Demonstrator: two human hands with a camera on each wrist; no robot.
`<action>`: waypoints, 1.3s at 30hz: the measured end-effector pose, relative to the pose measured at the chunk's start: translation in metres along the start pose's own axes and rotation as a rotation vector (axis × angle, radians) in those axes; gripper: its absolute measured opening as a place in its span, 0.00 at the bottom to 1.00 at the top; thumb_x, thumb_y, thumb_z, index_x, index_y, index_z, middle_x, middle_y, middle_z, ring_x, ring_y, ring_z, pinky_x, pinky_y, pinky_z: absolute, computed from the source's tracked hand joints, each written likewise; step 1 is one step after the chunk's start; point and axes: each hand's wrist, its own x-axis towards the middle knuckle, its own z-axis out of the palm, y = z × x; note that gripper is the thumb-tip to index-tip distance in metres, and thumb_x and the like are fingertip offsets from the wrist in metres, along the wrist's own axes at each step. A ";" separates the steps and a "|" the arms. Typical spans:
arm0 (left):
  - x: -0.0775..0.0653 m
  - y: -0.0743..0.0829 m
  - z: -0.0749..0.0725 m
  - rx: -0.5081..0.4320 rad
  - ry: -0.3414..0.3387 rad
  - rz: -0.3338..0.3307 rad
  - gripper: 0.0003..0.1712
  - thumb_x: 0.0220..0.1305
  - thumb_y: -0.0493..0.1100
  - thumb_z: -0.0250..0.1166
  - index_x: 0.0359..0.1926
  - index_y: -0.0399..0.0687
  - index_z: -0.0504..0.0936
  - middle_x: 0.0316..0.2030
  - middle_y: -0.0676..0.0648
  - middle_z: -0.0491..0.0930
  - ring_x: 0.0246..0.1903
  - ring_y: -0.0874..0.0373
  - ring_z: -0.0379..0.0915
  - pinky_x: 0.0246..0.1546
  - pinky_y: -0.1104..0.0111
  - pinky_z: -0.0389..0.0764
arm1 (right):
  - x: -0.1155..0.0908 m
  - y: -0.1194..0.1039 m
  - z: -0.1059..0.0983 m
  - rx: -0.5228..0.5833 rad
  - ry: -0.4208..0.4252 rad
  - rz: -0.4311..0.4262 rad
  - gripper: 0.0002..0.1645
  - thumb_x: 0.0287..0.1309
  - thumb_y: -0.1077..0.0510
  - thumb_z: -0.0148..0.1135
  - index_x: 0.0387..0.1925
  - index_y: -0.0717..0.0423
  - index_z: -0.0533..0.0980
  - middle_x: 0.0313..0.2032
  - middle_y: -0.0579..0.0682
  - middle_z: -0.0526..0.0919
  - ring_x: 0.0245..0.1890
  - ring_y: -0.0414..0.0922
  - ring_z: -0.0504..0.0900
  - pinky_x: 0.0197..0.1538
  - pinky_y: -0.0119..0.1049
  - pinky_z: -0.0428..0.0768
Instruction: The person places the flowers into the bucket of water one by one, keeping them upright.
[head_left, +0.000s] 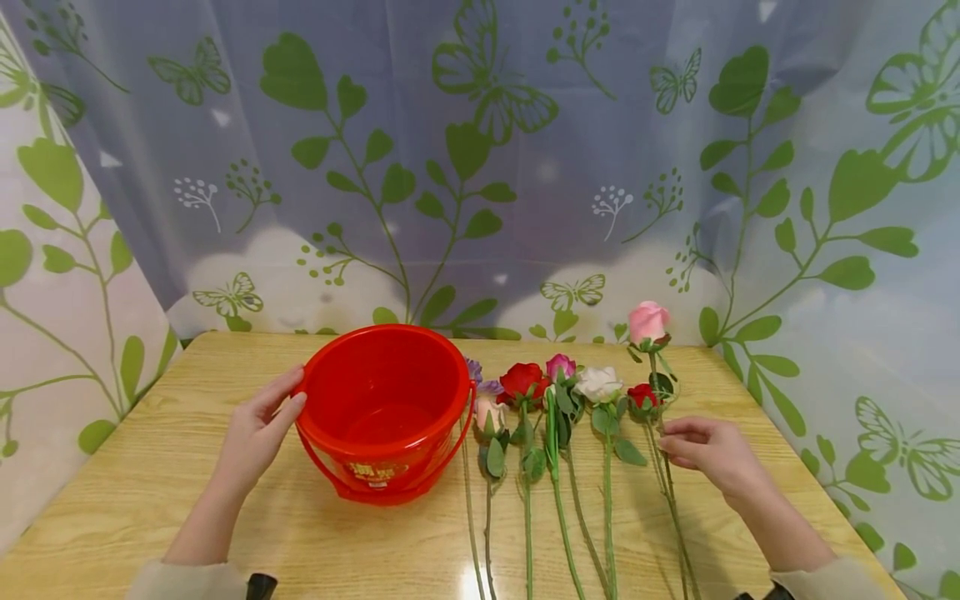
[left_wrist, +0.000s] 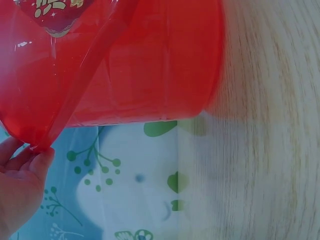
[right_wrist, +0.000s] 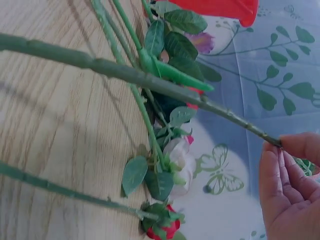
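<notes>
On the left of the table stands a red plastic bucket [head_left: 375, 379], its thin handle hanging down at the front. My left hand [head_left: 255, 429] holds the bucket's rim at its left side, and the left wrist view shows thumb and fingers pinching there. Between the thumb and fingers of my right hand [head_left: 708, 450] is the stem [right_wrist: 135, 75] of a pink rose [head_left: 648, 322], its bloom raised above the other flowers. Just beside that stem, a small red rose [head_left: 642, 396] lies on the table, close to my right fingertips.
A row of stemmed flowers lies between bucket and right hand: a purple flower [head_left: 472, 371], peach rose [head_left: 491, 414], large red rose [head_left: 522, 381], magenta rose [head_left: 560, 366], green closed bud [head_left: 552, 421] and white rose [head_left: 599, 384]. A patterned curtain [head_left: 525, 208] hangs behind the wooden table [head_left: 135, 433].
</notes>
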 end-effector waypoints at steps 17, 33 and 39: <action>0.003 0.002 -0.005 -0.039 -0.063 -0.043 0.25 0.60 0.35 0.57 0.57 0.31 0.66 0.57 0.34 0.63 0.54 0.70 0.60 0.43 0.83 0.68 | 0.005 -0.027 0.024 0.098 -0.024 -0.072 0.19 0.54 0.65 0.57 0.44 0.77 0.69 0.34 0.56 0.79 0.32 0.39 0.79 0.38 0.33 0.79; 0.001 0.000 -0.003 -0.039 -0.040 -0.038 0.24 0.60 0.35 0.57 0.56 0.30 0.67 0.56 0.34 0.64 0.52 0.73 0.61 0.44 0.83 0.67 | 0.009 -0.046 0.046 0.126 -0.065 -0.120 0.20 0.53 0.63 0.59 0.43 0.76 0.69 0.35 0.57 0.79 0.32 0.46 0.79 0.38 0.34 0.79; 0.000 0.000 -0.002 -0.063 -0.031 -0.025 0.23 0.59 0.33 0.57 0.56 0.28 0.67 0.56 0.33 0.64 0.51 0.74 0.61 0.43 0.83 0.68 | 0.011 -0.052 0.053 0.158 -0.074 -0.142 0.20 0.52 0.64 0.59 0.44 0.77 0.69 0.34 0.58 0.79 0.31 0.44 0.79 0.37 0.35 0.79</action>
